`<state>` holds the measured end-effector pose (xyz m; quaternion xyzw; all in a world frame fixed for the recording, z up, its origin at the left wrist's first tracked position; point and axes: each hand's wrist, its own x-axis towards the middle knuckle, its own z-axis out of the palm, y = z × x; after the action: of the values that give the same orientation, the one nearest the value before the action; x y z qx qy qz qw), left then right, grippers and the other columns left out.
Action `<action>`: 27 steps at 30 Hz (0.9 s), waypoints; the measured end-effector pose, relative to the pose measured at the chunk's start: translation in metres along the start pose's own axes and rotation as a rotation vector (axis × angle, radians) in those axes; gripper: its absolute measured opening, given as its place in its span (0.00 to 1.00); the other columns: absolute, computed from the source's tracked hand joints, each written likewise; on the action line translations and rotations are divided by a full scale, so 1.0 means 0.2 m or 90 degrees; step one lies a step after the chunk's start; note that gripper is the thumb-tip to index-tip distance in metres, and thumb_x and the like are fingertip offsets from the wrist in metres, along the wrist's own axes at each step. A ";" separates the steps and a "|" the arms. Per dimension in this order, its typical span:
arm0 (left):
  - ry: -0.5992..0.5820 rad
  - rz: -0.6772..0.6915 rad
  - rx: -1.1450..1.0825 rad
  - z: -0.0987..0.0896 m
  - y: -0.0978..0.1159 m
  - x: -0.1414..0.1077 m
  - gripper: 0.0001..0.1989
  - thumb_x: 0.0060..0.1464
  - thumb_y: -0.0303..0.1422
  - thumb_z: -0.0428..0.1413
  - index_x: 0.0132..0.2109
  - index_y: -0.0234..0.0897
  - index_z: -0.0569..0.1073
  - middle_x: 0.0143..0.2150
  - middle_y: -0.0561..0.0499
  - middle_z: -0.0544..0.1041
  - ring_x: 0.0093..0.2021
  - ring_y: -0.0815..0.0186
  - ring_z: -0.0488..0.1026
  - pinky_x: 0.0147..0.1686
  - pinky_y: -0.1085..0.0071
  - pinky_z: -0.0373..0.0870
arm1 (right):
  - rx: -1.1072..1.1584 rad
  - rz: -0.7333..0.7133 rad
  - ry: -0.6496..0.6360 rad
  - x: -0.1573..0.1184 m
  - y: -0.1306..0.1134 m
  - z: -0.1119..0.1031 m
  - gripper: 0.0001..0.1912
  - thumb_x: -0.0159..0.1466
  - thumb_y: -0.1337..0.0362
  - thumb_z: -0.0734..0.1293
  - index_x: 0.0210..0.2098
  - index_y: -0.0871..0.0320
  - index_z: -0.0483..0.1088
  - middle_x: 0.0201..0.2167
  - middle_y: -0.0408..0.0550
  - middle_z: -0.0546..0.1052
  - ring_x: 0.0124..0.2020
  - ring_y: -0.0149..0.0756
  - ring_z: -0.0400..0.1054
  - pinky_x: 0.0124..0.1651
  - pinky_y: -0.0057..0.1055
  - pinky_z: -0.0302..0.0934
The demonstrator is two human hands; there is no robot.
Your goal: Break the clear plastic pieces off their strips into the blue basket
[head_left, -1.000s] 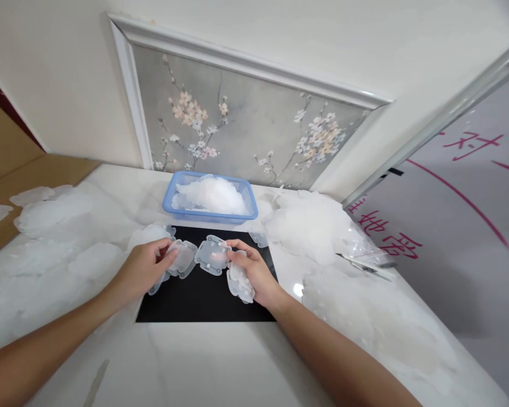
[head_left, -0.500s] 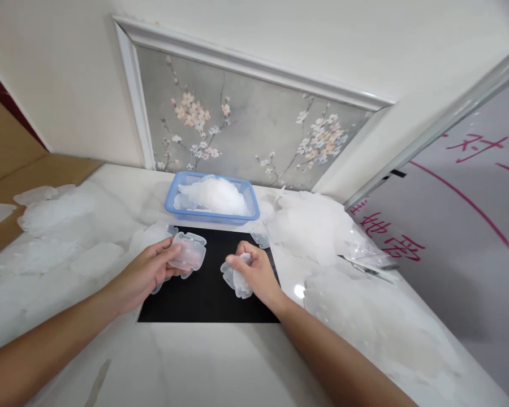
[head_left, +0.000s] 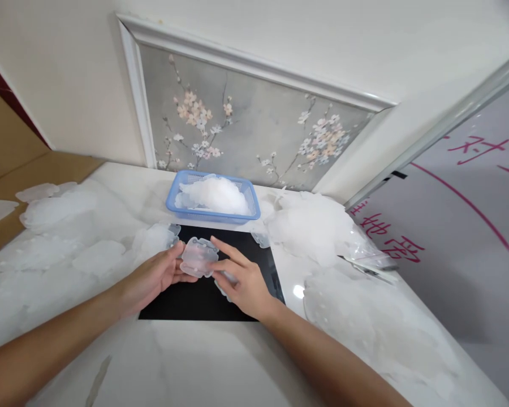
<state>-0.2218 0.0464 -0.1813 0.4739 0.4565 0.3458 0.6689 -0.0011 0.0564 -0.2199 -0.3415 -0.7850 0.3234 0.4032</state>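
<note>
Over the black mat, a thin, frosted translucent plastic piece with a wavy outline is between my hands. My left hand holds its left edge, thumb at the upper corner and fingers partly behind it. My right hand has its fingertips on the right edge. More translucent pieces show under my right hand's fingers, partly hidden; they seem to be held in that hand. A small pile of similar pieces lies beside my left hand, at the mat's upper left corner.
A blue basket with a heap of frosted pieces stands behind the mat. Large heaps of pieces lie to the left and right, with a clear plastic bag at the right. A whiteboard borders the table's right side.
My right hand has moved left and its fingers have opened out onto the piece in my left hand. That piece has shifted slightly right, and the two hands now meet at it.
</note>
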 end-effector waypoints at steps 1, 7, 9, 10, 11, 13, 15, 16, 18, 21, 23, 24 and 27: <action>0.029 0.031 0.086 -0.01 0.00 0.00 0.29 0.63 0.57 0.45 0.47 0.40 0.79 0.47 0.43 0.83 0.50 0.53 0.77 0.54 0.56 0.72 | 0.067 0.045 0.016 0.01 -0.01 0.00 0.06 0.68 0.61 0.65 0.40 0.51 0.74 0.57 0.53 0.76 0.44 0.43 0.76 0.38 0.36 0.69; 0.206 0.271 0.731 -0.11 -0.07 0.05 0.14 0.61 0.40 0.52 0.48 0.43 0.78 0.53 0.44 0.80 0.57 0.48 0.70 0.56 0.50 0.62 | 0.481 0.378 0.091 0.06 0.00 -0.02 0.20 0.56 0.49 0.76 0.33 0.55 0.68 0.23 0.42 0.77 0.18 0.28 0.63 0.22 0.25 0.56; 0.211 0.271 0.807 -0.13 -0.10 0.06 0.14 0.60 0.36 0.53 0.51 0.43 0.76 0.56 0.44 0.79 0.58 0.48 0.69 0.54 0.51 0.61 | 0.559 0.420 0.082 0.07 0.01 -0.03 0.22 0.52 0.50 0.79 0.34 0.56 0.70 0.20 0.40 0.76 0.17 0.27 0.63 0.22 0.24 0.56; 0.213 0.268 0.825 -0.14 -0.12 0.06 0.14 0.60 0.35 0.54 0.52 0.44 0.75 0.56 0.45 0.79 0.58 0.48 0.69 0.54 0.51 0.60 | 0.585 0.431 0.077 0.07 0.01 -0.03 0.22 0.50 0.51 0.80 0.35 0.57 0.71 0.20 0.40 0.75 0.18 0.27 0.63 0.23 0.24 0.57; 0.215 0.266 0.834 -0.14 -0.13 0.07 0.14 0.60 0.34 0.54 0.52 0.44 0.75 0.56 0.45 0.79 0.59 0.48 0.69 0.54 0.51 0.59 | 0.605 0.440 0.074 0.07 0.01 -0.04 0.23 0.49 0.52 0.80 0.36 0.57 0.72 0.20 0.40 0.75 0.18 0.28 0.64 0.23 0.24 0.58; 0.216 0.265 0.834 -0.14 -0.14 0.07 0.13 0.60 0.32 0.55 0.52 0.45 0.75 0.55 0.46 0.79 0.58 0.48 0.69 0.54 0.51 0.58 | 0.633 0.452 0.071 0.07 0.02 -0.05 0.23 0.48 0.53 0.81 0.37 0.58 0.74 0.20 0.40 0.76 0.18 0.28 0.65 0.24 0.24 0.58; 0.219 0.270 0.815 -0.13 -0.13 0.07 0.13 0.59 0.31 0.55 0.51 0.45 0.75 0.51 0.47 0.79 0.56 0.50 0.71 0.56 0.50 0.57 | 0.650 0.460 0.068 0.07 0.02 -0.05 0.23 0.47 0.54 0.81 0.38 0.58 0.75 0.21 0.41 0.77 0.18 0.27 0.65 0.24 0.24 0.57; 0.222 0.277 0.799 -0.13 -0.13 0.06 0.14 0.58 0.30 0.55 0.51 0.46 0.75 0.49 0.48 0.79 0.55 0.51 0.71 0.57 0.49 0.57 | 0.656 0.462 0.067 0.07 0.02 -0.05 0.23 0.47 0.54 0.81 0.38 0.59 0.76 0.21 0.42 0.77 0.18 0.27 0.65 0.24 0.23 0.57; 0.222 0.297 0.756 -0.12 -0.11 0.06 0.15 0.57 0.29 0.54 0.51 0.46 0.76 0.46 0.49 0.77 0.52 0.53 0.73 0.57 0.50 0.59 | 0.663 0.465 0.063 0.07 0.03 -0.05 0.23 0.47 0.55 0.81 0.38 0.59 0.76 0.21 0.42 0.77 0.18 0.27 0.65 0.24 0.23 0.57; 0.226 0.285 0.644 -0.11 -0.07 0.04 0.14 0.58 0.31 0.53 0.48 0.46 0.78 0.44 0.49 0.77 0.48 0.55 0.75 0.52 0.57 0.67 | 0.669 0.461 0.053 0.07 0.04 -0.05 0.22 0.48 0.56 0.81 0.38 0.59 0.76 0.21 0.41 0.76 0.18 0.27 0.64 0.23 0.24 0.56; 0.231 0.234 0.521 -0.09 -0.04 0.03 0.10 0.58 0.35 0.54 0.45 0.45 0.78 0.43 0.50 0.79 0.44 0.57 0.77 0.46 0.61 0.71 | 0.668 0.458 0.047 0.07 0.04 -0.05 0.21 0.49 0.56 0.80 0.38 0.58 0.76 0.21 0.41 0.76 0.19 0.27 0.64 0.24 0.25 0.56; 0.231 0.201 0.444 -0.08 -0.02 0.03 0.09 0.57 0.38 0.57 0.43 0.44 0.78 0.43 0.50 0.80 0.41 0.57 0.78 0.44 0.62 0.72 | 0.665 0.454 0.048 0.07 0.04 -0.05 0.19 0.49 0.56 0.79 0.37 0.57 0.75 0.22 0.41 0.76 0.19 0.28 0.65 0.25 0.25 0.57; 0.194 0.103 0.210 -0.05 0.01 0.02 0.16 0.51 0.46 0.63 0.42 0.43 0.76 0.42 0.49 0.82 0.38 0.56 0.81 0.40 0.62 0.76 | 0.625 0.424 0.060 0.07 0.05 -0.05 0.14 0.52 0.57 0.76 0.32 0.56 0.73 0.21 0.39 0.72 0.20 0.28 0.62 0.24 0.25 0.54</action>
<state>-0.2290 0.0536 -0.1808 0.5542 0.5630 0.3868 0.4758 0.0044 0.0749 -0.2169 -0.3567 -0.3755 0.7424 0.4250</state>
